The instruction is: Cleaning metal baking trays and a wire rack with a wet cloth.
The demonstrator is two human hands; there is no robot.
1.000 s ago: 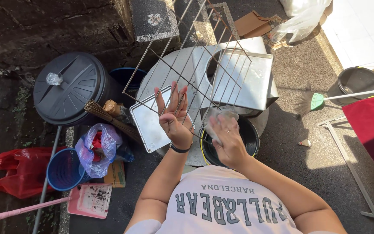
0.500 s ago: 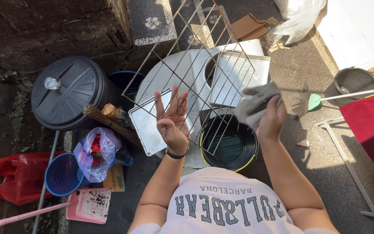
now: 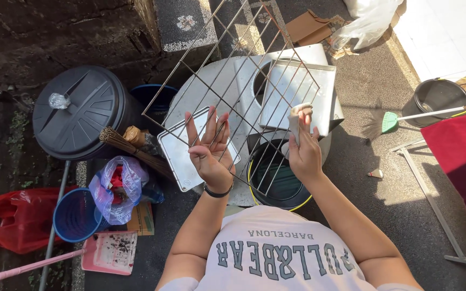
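At far left, on the ground, lie a red bag (image 3: 14, 218) and a pink dustpan (image 3: 109, 252), with a blue basket (image 3: 75, 215) and a clear bag (image 3: 117, 186) of red items just beside them. Above these stands a black bin (image 3: 84, 110) with its lid on; a bundle broom (image 3: 128, 148) leans at its right side. Centre: the left hand (image 3: 210, 152) is raised with palm open and fingers (image 3: 211, 126) spread, pressed flat against the underside of a wire rack (image 3: 238, 91), supporting it rather than gripping it. The rack is tilted, held in the air above a metal tray (image 3: 176, 159), a grey metal box (image 3: 303, 102) and a black tub (image 3: 276, 183) with a yellow rim. The right hand (image 3: 304, 153) is at the rack's lower right edge, fingers (image 3: 308, 121) curled around a pale cloth (image 3: 296, 116) and pressing it to the wires. A black band circles the left wrist. Right of the box, a green broom (image 3: 405, 118) lies on the concrete, its handle reaching toward a black bucket (image 3: 440, 99). At far right, a red cloth (image 3: 462, 161) hangs over a white frame (image 3: 432, 210).
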